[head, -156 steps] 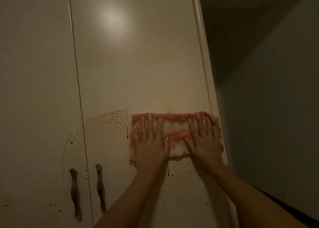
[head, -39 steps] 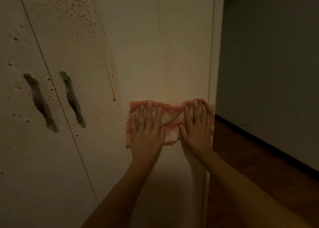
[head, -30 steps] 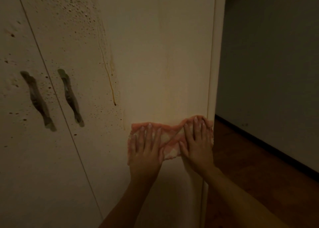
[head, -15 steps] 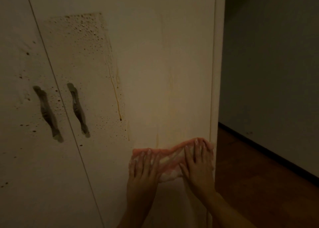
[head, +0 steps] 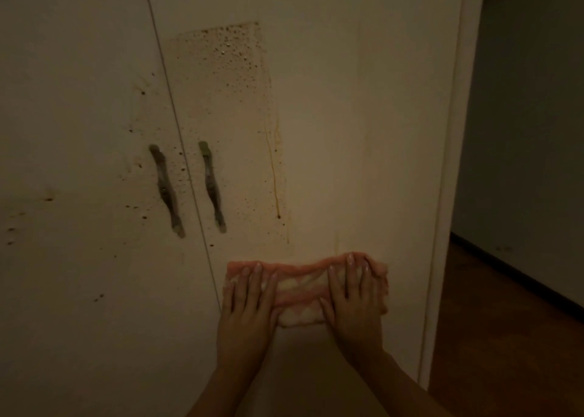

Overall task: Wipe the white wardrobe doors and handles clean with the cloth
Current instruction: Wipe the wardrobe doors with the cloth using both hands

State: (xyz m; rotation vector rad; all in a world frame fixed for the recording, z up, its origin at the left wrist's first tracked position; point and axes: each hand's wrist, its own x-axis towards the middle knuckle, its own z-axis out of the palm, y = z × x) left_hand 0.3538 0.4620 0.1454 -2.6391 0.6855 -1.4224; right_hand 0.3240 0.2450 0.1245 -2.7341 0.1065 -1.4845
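Both hands flat, fingers straight: left hand (head: 249, 303) and right hand (head: 352, 296) press the pink-and-white checked cloth (head: 300, 290) onto the right white wardrobe door (head: 347, 132), low, below and right of its dark metal handle (head: 212, 186). Brown speckled patch (head: 227, 69) and drip streak (head: 274, 170) above the cloth. Left white wardrobe door (head: 79, 132) spotted too.

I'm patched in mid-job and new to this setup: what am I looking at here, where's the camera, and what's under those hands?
There is no machine: one camera worn on a person's head looks forward and down at their bare hands. The left hand and right hand press a pink-and-white cloth flat against the right wardrobe door, low down. Brown spatter dots the door above, near the left handle and right handle. Wooden floor shows at right.
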